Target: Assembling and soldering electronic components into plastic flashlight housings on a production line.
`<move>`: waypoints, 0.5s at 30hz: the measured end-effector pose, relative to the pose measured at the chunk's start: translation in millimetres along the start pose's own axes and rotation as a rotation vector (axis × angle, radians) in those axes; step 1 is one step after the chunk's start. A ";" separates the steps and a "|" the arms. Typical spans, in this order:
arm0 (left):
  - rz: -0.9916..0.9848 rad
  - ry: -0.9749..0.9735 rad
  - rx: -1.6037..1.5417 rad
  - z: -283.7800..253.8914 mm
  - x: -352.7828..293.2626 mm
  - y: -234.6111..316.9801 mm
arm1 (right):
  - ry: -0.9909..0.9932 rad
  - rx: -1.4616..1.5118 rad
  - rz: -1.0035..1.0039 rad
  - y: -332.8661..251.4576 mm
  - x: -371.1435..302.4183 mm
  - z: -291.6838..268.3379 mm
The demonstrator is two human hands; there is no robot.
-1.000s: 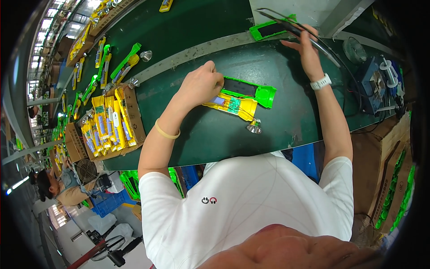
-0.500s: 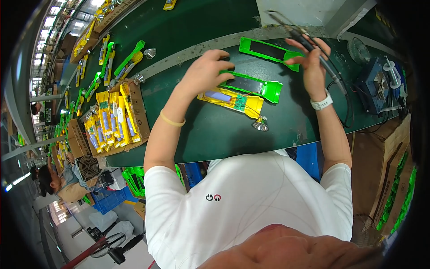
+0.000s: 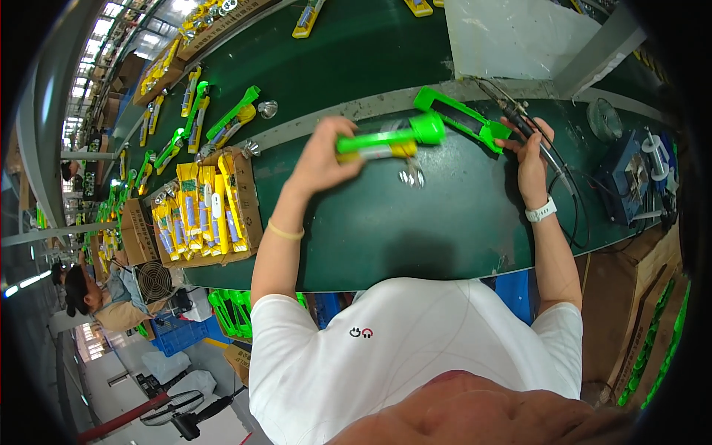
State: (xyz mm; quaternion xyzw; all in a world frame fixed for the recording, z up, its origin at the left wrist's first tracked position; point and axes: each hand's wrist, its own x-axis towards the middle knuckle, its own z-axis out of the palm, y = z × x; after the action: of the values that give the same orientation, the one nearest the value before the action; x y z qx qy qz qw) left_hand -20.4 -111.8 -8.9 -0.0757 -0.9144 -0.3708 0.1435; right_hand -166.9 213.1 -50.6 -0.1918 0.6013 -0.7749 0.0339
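Gripping green-yellow casings (image 3: 387,140), left fingers (image 3: 338,127) curl; right fingers (image 3: 531,151) clasp a soldering iron (image 3: 522,124); a carton (image 3: 221,38) is lettered.

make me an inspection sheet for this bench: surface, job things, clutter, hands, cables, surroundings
Surface: glossy dark-green tabletop, worn patches near the front edge
Job things: long green-and-yellow plastic casing, blurred; round silver reflector below it; open green plastic shell farther right
Clutter: brown cardboard box packed with yellow plastic casings
Hands: left hand grips the green-and-yellow casing; right hand holds a black pen-shaped tool, fingertips at the shell's wide end, contact unclear
Cables: thin black cable hanging in loops from the tool
Surroundings: seated co-worker at far left
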 end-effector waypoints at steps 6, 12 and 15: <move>-0.075 0.383 0.545 -34.2 68.8 -105.3 | 0.004 -0.022 0.029 5.8 -2.5 1.9; -0.575 -0.058 0.015 -94.3 143.2 -143.0 | -0.065 0.005 0.007 2.3 -3.4 2.4; -0.643 0.230 0.208 -104.0 186.1 -169.8 | -0.076 -0.017 0.038 -3.8 -2.6 2.1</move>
State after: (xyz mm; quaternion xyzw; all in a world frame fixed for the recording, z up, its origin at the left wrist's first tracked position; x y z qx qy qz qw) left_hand -216.8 -299.7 10.1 0.2733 -0.9022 -0.3080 0.1284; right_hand -163.2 213.0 -47.3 -0.2100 0.6098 -0.7611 0.0698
